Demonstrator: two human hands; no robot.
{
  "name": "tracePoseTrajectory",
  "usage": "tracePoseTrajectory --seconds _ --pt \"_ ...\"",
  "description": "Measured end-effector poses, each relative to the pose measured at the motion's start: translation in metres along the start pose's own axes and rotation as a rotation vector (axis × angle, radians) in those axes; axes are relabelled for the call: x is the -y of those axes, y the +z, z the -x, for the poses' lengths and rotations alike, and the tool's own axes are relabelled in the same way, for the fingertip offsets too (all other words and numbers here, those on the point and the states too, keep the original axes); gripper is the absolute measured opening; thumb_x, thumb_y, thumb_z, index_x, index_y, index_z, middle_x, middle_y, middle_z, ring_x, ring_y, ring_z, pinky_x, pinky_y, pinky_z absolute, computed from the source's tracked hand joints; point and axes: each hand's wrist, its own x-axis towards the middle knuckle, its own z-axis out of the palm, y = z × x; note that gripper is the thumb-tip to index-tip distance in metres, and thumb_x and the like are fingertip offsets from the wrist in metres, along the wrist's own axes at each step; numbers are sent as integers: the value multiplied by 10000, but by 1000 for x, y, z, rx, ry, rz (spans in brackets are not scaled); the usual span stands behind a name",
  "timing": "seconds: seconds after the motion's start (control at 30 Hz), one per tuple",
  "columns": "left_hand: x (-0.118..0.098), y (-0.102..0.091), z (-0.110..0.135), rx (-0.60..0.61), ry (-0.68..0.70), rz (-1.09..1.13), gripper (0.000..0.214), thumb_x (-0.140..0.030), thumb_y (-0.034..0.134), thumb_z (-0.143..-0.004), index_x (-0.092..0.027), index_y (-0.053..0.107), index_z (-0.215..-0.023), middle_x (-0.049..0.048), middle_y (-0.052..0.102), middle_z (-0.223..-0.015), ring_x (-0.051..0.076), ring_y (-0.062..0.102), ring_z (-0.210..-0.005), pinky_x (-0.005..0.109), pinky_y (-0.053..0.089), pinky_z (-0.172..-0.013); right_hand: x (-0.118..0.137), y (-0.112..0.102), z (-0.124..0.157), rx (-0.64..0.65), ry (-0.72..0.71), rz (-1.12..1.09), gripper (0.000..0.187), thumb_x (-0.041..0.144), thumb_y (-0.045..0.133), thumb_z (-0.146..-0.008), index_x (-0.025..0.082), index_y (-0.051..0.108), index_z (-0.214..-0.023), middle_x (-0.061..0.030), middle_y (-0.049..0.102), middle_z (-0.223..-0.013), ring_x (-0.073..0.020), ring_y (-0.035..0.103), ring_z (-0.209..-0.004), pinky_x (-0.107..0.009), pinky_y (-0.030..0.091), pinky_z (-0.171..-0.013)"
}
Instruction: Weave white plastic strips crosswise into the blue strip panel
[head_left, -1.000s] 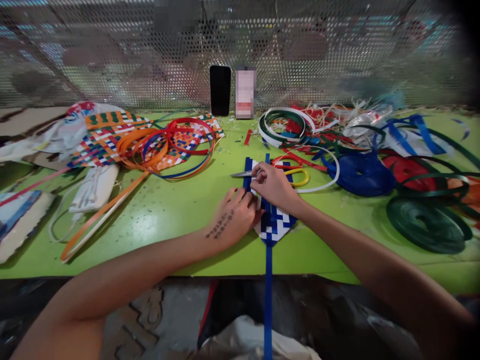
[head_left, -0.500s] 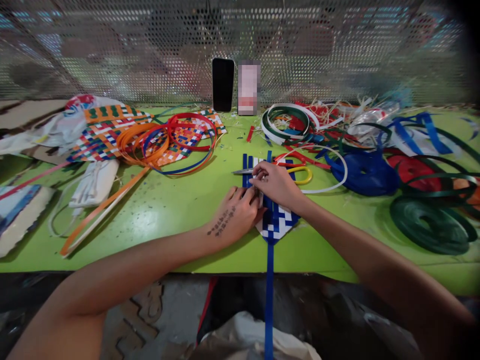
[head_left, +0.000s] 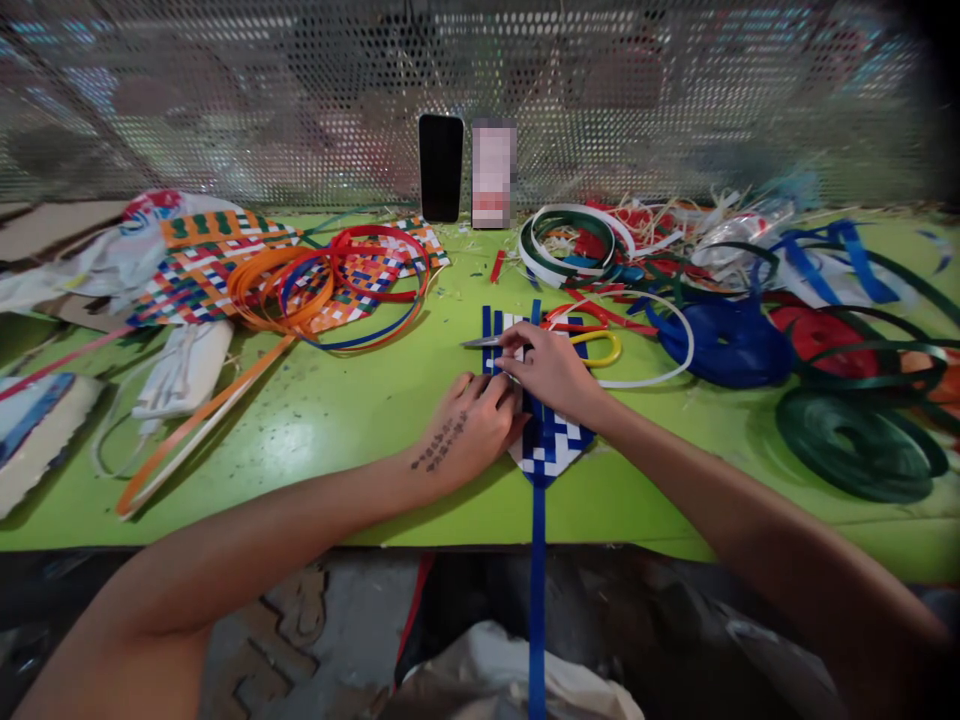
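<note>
R hand (head_left: pixel 556 372): thumb + fingertips drawn in close over far half of blue/white woven pc (head_left: pixel 559 450); can't tell what, if anything, is btwn them. L hand (head_left: pixel 480 415): at pc's 8–9 o'clock, fingers bent, knuckles up, by its L edge; tips hidden, so can't tell if it's pinching or just pressing. Woven pc lies on green table (head_left: pixel 330 485), partly under both hands, loose strip ends at its 12.

Outward fr. pc: scissors (head_left: pixel 604 348) cross its far end, blade tip toward 11, yellow handle loop toward 1. Long blue strip (head_left: pixel 538 600) hangs over table edge at 6. Blue roll (head_left: pixel 757 350) btwn 2 & 3, dk green roll (head_left: pixel 892 475) btwn 3 & 4. Green/white coil (head_left: pixel 527 250) btwn 12 & 1. Dark-screened phone (head_left: pixel 441 170) stands at 11. Orange coil (head_left: pixel 247 285) approx 10, w/ multicolor weaving (head_left: pixel 180 280) just beyond.
</note>
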Motion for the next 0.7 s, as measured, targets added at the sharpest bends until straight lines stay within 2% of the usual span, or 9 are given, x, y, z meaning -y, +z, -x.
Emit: tracePoseTrajectory --seconds 0.17,0.27,0.33,0.43,0.5,0.53,0.6,0.63,0.7 --pt "2 0 -1 2 -14 27 302 -344 544 -1115 -112 735 -1089 161 754 -1165 307 693 -1041 447 480 -883 2 -3 1 -58 -14 -74 68 246 661 -945 222 696 -997 -63 778 -1015 -223 704 -848 -352 531 -794" --pt "5 0 -1 5 -36 76 284 -345 544 -1116 -134 732 -1090 133 767 -1139 294 696 -1041 438 481 -874 11 -22 3 -143 -19 -121 113 310 673 -967 225 718 -1025 -73 770 -1062 -221 698 -845 -339 533 -742" --pt "7 0 -1 -7 -48 122 289 -358 526 -1125 -153 727 -1089 114 770 -1149 281 698 -1058 430 480 -890 16 -46 6 -212 -8 -106 153 348 696 -976 225 732 -1060 -82 759 -1105 -215 690 -853 -322 516 -696" --pt "10 2 -2 -31 -67 173 247 -328 527 -1123 -187 723 -1073 93 778 -1169 261 698 -1068 418 475 -904 16 -99 16 -346 23 58 197 388 779 -953 214 750 -1042 -90 754 -1110 -182 667 -820 -317 482 -690" --pt "12 3 -3 -40 -69 183 209 -301 548 -1110 -198 727 -1076 89 786 -1173 259 700 -1069 419 472 -908 7 -137 23 -474 50 308 321 429 880 -880 199 759 -1069 -96 757 -1023 -192 659 -855 -337 463 -735" --pt "12 4 -3 -42 -66 182 197 -294 559 -1103 -198 731 -1084 88 789 -1176 261 703 -1071 421 471 -910 0 -153 26 -481 94 455 422 460 922 -835 190 760 -1115 -113 757 -1038 -208 659 -899 -356 460 -775" --pt "12 4 -4 -46 -53 173 191 -293 573 -1097 -197 737 -1087 86 796 -1182 265 709 -1080 427 469 -918 -18 -178 31 -315 276 625 501 487 966 -773 173 772 -1112 -119 759 -978 -197 623 -803 -372 431 -739" --pt "12 4 -4 -48 -51 165 195 -294 574 -1098 -196 741 -1079 84 799 -1182 266 712 -1084 429 468 -922 -27 -185 32 -177 377 647 463 475 978 -756 169 786 -1045 -106 757 -903 -183 600 -734 -371 420 -712" --pt "11 3 -5 -60 -54 145 216 -300 568 -1104 -193 750 -1057 80 806 -1175 266 717 -1084 434 468 -930 -43 -191 34 41 473 609 303 403 962 -790 168 806 -900 -82 741 -785 -157 564 -651 -361 406 -685"
